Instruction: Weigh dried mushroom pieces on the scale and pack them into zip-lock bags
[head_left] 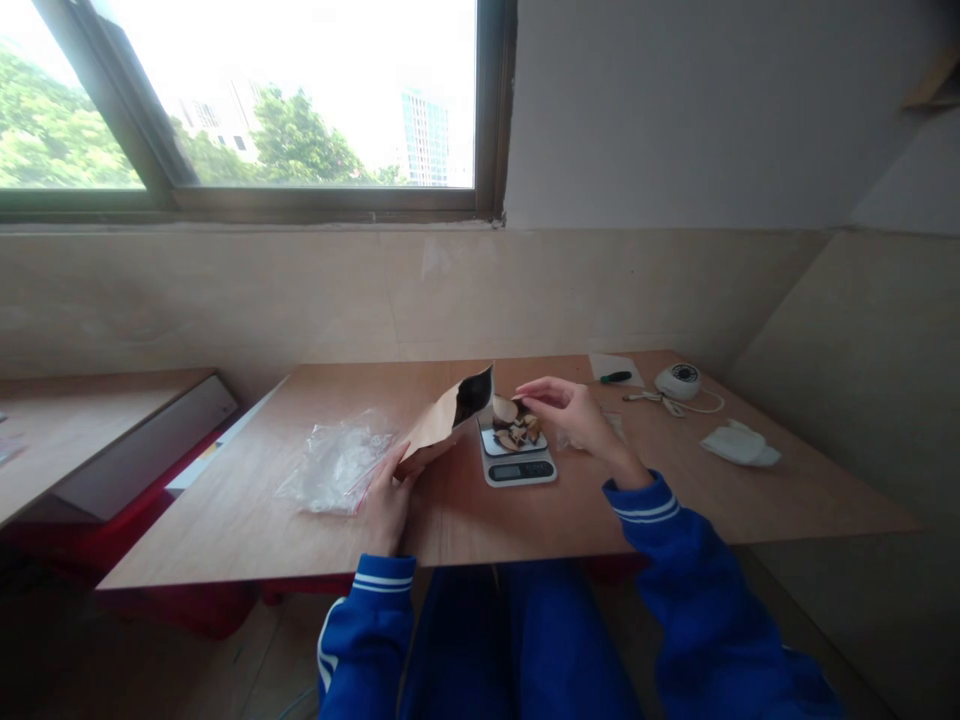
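Note:
My left hand grips the bottom of a brown paper pouch, tilted with its dark open mouth toward a small white digital scale. Several pale and dark dried slices lie piled on the scale's platform. My right hand hovers just right of the pile, fingers curled together as if pinching a slice at the pile's edge; what it holds is too small to make out.
A clear zip bag lies left of the pouch on the wooden table. At the far right are a paper with a green marker, a round white device with a cable and a white cloth. A second table stands left.

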